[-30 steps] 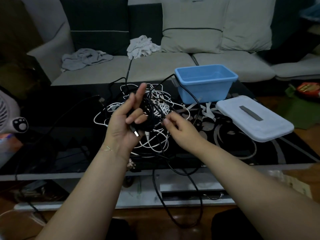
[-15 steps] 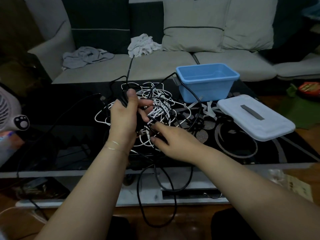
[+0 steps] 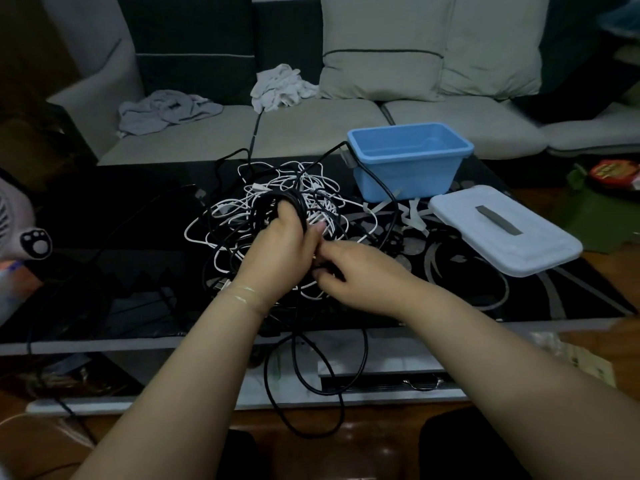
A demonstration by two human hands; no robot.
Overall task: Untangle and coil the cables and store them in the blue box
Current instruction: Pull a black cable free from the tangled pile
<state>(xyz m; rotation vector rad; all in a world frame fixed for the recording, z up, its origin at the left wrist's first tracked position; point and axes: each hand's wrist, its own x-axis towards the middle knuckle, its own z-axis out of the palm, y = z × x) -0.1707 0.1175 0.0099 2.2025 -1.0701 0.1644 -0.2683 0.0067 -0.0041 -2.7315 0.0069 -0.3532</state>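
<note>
The box (image 3: 408,168) is light blue. Its lid (image 3: 502,230) is white with a grey strip. The cables (image 3: 277,216) are black and white, all mixed up. The table (image 3: 104,220) is shiny black with grey swirls. The sofa (image 3: 311,126) is pale grey with dark cushions.

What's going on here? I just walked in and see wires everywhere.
A person is coiling a black cable around the left hand, while the right hand pinches its loose run. A tangle of white cables lies on the table. The blue box stands open, its lid beside it.
</note>
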